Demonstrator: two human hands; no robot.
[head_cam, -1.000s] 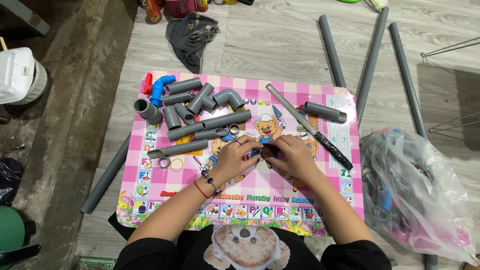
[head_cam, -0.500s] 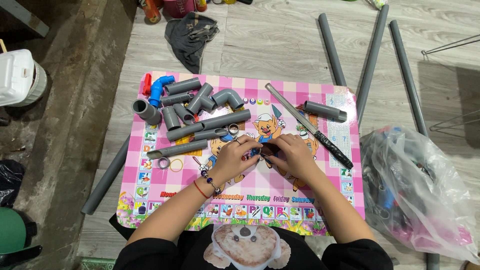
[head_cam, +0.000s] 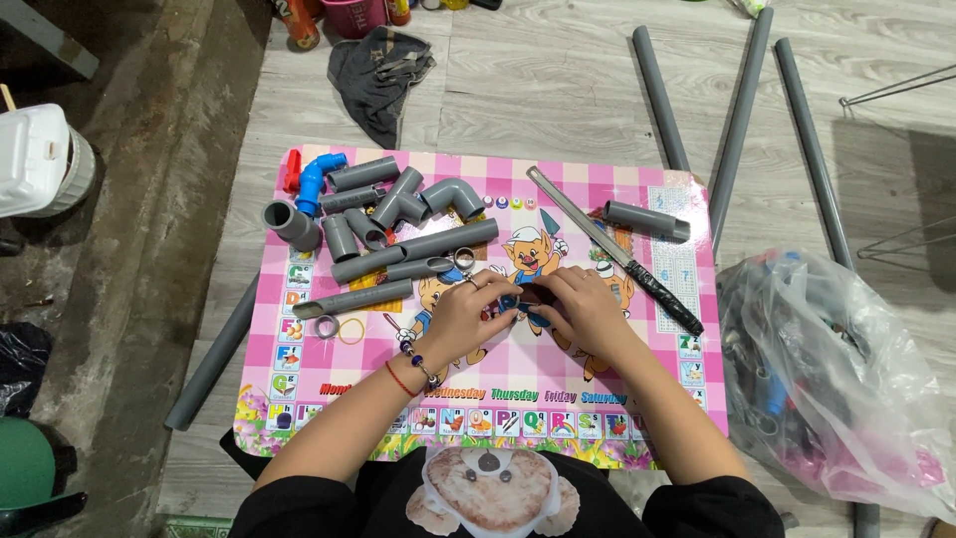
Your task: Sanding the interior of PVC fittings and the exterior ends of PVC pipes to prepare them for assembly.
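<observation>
Left hand [head_cam: 460, 317] and right hand [head_cam: 588, 311] pinch a small blue fitting [head_cam: 512, 303]

— Pale wood-plank floor [head_cam: 558, 90] up top; three long grey pipes [head_cam: 742, 110] lying on it, right side.

— And left, a bare concrete strip [head_cam: 119, 299]; white plastic container [head_cam: 40, 159] sitting there; dark cloth [head_cam: 378, 75] crumpled near the top; even, soft light throughout.
</observation>
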